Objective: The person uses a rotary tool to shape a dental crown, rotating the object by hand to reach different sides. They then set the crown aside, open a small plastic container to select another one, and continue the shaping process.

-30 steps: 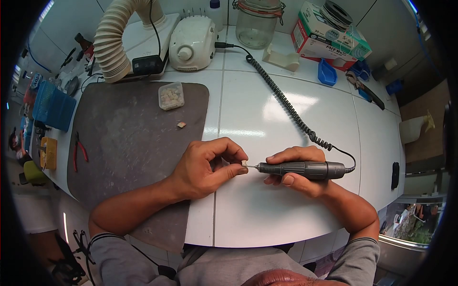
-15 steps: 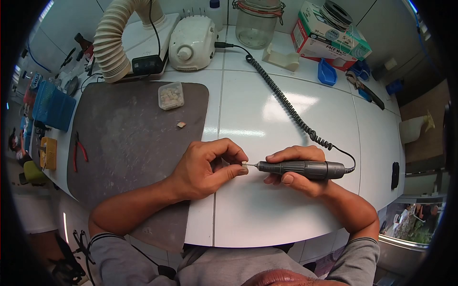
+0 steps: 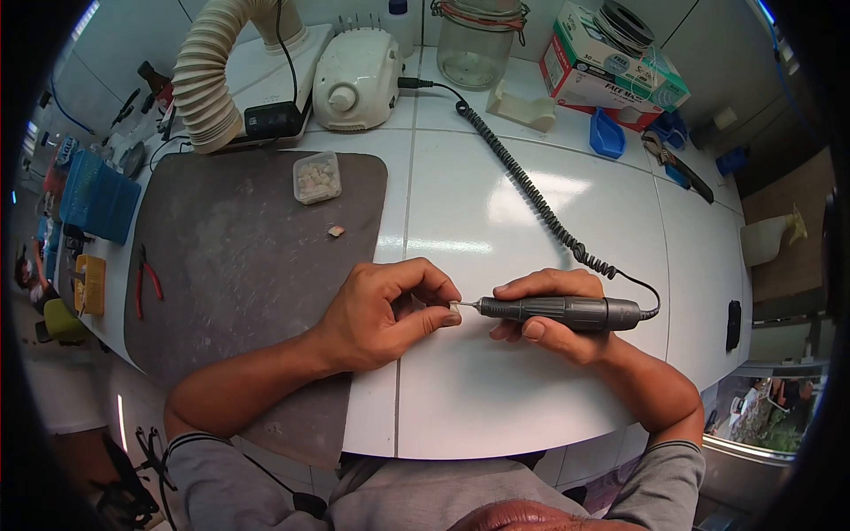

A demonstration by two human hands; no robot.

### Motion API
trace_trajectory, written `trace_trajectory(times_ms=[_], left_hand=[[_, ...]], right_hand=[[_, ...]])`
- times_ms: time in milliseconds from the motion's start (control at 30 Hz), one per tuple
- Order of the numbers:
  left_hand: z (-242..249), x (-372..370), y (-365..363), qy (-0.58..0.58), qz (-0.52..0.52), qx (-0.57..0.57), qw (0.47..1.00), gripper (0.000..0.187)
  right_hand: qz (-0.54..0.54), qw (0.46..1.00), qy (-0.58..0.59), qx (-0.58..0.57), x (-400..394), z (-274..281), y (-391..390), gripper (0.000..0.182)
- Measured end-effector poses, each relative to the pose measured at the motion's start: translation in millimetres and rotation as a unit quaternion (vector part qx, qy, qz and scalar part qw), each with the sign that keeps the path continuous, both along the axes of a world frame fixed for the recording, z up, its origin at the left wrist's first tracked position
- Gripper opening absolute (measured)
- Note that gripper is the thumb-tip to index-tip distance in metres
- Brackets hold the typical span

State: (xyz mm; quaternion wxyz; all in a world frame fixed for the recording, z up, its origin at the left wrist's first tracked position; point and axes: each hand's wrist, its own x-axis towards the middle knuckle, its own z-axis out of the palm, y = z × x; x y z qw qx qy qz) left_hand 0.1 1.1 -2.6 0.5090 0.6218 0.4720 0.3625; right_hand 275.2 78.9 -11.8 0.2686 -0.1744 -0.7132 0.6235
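Left hand (image 3: 381, 314): thumb and fingers pinch 1 pale piece (image 3: 455, 308); right hand (image 3: 553, 314), to its right: closed around drill (image 3: 567, 313), bit at piece.

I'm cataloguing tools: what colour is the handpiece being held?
The rotary handpiece is dark grey, seen best in the head view.

White-tiled worktop (image 3: 531, 380) in front of me, glare patch on it. Tiled wall (image 3: 686, 35) behind. Lower right: window (image 3: 761, 411), daylight and greenery outside. Brown panel (image 3: 788, 186) at right. Pale tiled floor (image 3: 292, 465) under the worktop edge.
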Motion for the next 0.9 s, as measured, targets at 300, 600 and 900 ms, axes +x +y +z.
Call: trace_trajectory(times_ms=[300, 600, 900], left_hand=[[0.2, 0.5, -0.4, -0.007, 0.002, 0.006, 1.0, 0.015], [-3.2, 0.5, -0.5, -0.006, 0.002, 0.019, 1.0, 0.016], [-1.9, 0.9, -0.4, -0.003, 0.002, 0.027, 1.0, 0.015]], right_hand=[[0.003, 1.0, -0.008, -0.003, 1.5, 1.4, 0.9, 0.037], [0.003, 1.0, -0.007, -0.001, 1.0, 1.1, 0.8, 0.037], [0.006, 1.0, 0.002, 0.0, 1.1, -1.1, 1.2, 0.037]])
